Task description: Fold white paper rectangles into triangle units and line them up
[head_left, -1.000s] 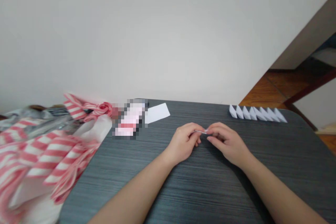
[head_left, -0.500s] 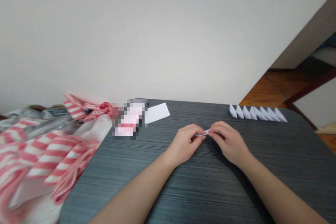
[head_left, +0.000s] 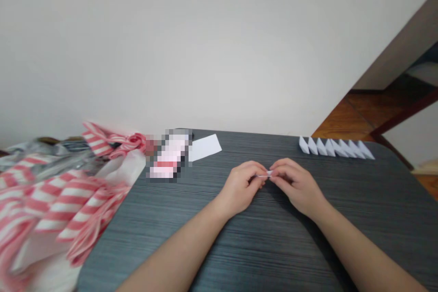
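Fingertips [head_left: 277, 172] hide most of the small folded paper [head_left: 264, 174]; at ten o'clock a pink object [head_left: 169, 157] is pixelated past telling; a blurred striped bag [head_left: 65, 205] leaves the frame at nine o'clock.

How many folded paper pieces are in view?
About 9: roughly 8 overlap in a row at the far right of the table, so some may be hidden, and one small strip is pinched between the left hand and right hand.

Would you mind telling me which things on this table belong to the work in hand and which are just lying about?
Part of the work:
the left hand and right hand
the small folded paper piece pinched between them
the row of folded paper pieces

Lying about:
the loose white paper sheet
the red-and-white striped bag
the blurred item beside it
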`<state>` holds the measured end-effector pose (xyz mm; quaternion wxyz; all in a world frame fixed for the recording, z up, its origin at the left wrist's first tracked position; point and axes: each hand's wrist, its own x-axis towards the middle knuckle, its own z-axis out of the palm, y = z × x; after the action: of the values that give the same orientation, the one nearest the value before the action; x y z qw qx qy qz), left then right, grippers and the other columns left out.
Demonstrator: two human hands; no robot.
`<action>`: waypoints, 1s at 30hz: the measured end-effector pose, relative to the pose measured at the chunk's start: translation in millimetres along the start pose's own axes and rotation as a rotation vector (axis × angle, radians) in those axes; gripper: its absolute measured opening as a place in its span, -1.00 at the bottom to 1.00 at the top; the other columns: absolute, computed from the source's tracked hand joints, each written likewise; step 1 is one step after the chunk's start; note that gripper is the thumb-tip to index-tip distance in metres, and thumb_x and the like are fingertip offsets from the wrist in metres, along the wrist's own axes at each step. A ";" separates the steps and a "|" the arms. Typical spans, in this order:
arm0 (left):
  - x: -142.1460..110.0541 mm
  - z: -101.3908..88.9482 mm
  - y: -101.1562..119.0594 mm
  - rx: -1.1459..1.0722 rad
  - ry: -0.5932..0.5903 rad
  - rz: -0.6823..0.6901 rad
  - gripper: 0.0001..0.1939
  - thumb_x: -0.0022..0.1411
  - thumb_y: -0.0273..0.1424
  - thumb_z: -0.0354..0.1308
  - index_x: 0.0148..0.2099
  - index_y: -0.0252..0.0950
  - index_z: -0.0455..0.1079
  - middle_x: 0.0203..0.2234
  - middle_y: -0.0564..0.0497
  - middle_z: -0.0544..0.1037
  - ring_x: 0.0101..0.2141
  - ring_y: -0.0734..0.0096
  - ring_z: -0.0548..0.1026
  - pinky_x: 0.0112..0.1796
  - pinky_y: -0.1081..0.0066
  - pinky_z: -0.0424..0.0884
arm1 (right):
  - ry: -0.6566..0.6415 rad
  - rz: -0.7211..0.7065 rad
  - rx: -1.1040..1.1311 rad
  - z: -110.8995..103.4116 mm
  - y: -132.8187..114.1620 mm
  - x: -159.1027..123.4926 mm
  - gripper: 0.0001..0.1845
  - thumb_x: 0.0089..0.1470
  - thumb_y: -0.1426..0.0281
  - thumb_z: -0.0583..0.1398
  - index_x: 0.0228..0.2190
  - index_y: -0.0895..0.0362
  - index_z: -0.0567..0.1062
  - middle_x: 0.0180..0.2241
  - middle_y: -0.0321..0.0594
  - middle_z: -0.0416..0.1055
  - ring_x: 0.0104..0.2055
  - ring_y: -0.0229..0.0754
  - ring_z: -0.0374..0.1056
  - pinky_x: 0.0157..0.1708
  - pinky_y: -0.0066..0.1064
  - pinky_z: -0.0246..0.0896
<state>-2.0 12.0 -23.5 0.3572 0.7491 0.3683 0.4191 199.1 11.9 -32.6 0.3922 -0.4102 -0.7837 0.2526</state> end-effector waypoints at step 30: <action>-1.0 0.1 -1.8 0.014 -0.043 0.010 -0.87 0.29 -0.46 0.14 -0.24 -0.29 0.53 -0.21 -0.07 0.61 -0.19 0.38 0.55 -0.13 0.40 0.43 | 0.061 -0.035 -0.086 -1.6 -3.0 1.7 -0.85 0.22 0.47 0.18 -0.38 0.08 0.51 -0.22 -0.15 0.43 -0.15 -0.11 0.40 -0.16 -0.28 0.34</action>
<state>-2.7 12.0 -25.5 0.3577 0.7623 0.3597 0.4019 198.5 11.9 -28.8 0.4025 -0.4204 -0.7884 0.1992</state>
